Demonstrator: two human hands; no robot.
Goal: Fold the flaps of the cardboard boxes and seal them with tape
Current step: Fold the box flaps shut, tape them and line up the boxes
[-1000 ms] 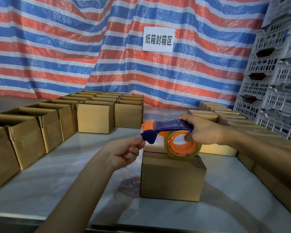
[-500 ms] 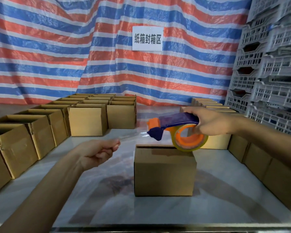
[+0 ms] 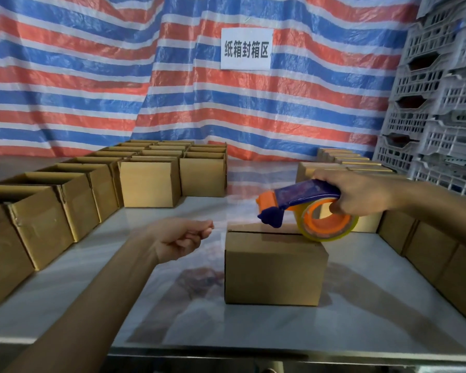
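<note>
A small cardboard box point(image 3: 273, 267) stands in the middle of the white table point(image 3: 361, 305), its top flaps folded flat with a dark seam showing. My right hand point(image 3: 358, 193) grips a blue and orange tape dispenser point(image 3: 304, 205) just above the box's far right top edge, with its clear tape roll point(image 3: 326, 222) hanging over the box. My left hand point(image 3: 183, 235) is left of the box with fingertips pinched on the end of a clear tape strip point(image 3: 234, 219) that stretches to the dispenser's nose.
Rows of open-topped cardboard boxes point(image 3: 65, 200) line the left side and back of the table. More boxes point(image 3: 441, 259) run along the right edge. Stacked white plastic crates point(image 3: 441, 90) stand at the right. A striped tarp with a white sign point(image 3: 246, 48) hangs behind.
My left hand has pulled away leftwards from the dispenser, drawing out a strip of tape. The dispenser has moved slightly to the right above the box.
</note>
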